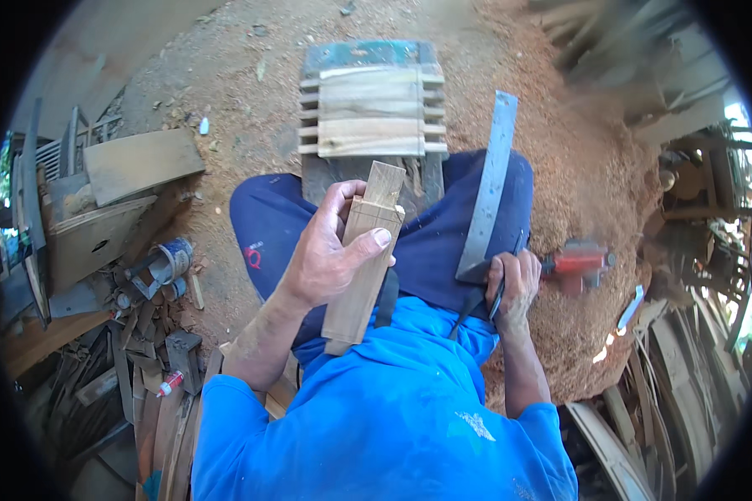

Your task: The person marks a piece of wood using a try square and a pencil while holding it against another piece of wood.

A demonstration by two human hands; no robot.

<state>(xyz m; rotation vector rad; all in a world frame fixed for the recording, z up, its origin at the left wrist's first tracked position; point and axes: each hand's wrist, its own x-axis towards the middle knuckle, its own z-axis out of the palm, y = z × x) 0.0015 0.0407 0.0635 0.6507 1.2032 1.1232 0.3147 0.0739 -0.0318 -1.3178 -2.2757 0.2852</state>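
Observation:
My left hand is closed around a short wooden board, tilted over my lap. The board has a narrower tenon at its upper end, with pencil lines across the shoulder; my thumb lies on its face. Over my right thigh, my right hand is closed at the dark stock end of a metal try square, whose blade points away from me. A thin dark pencil-like stick also sits in those fingers. Ahead, several tenoned boards lie side by side on a worn low bench.
A blurred red and black tool lies on sawdust right of my hand. Curved wooden panels and a paint-stained can stand at left. Wood offcuts crowd the lower left; more timber lines the right.

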